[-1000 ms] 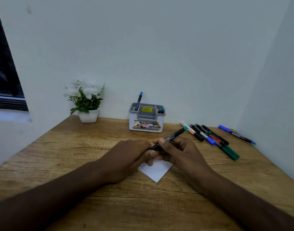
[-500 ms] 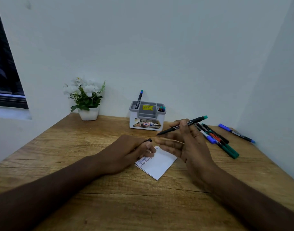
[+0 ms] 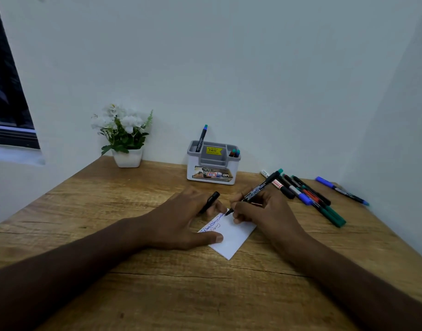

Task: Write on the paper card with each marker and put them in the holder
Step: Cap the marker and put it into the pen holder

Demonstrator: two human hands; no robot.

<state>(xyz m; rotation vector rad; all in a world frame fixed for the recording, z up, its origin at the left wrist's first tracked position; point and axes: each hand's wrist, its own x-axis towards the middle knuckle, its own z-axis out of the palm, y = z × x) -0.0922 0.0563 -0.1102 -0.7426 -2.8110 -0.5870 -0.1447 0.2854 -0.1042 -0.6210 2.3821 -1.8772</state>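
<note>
The paper card point(image 3: 231, 237) lies flat on the desk point(image 3: 157, 295), near its middle. The right hand point(image 3: 260, 211) pinches a green-ended marker point(image 3: 255, 189) in curled fingers, tip on the card's far corner beside lines of writing. The left hand point(image 3: 181, 220) pins the card with its thumb and grips the black cap point(image 3: 208, 201). Light, short strokes should suit best, with the thumb pressing so the card doesn't slide. Loose markers point(image 3: 310, 197) crowd the right; the holder point(image 3: 212, 163) stands behind, with open desk before it.

Wooden table point(image 3: 90, 237), pale walls point(image 3: 229, 68), dark window point(image 3: 6, 91) left.
</note>
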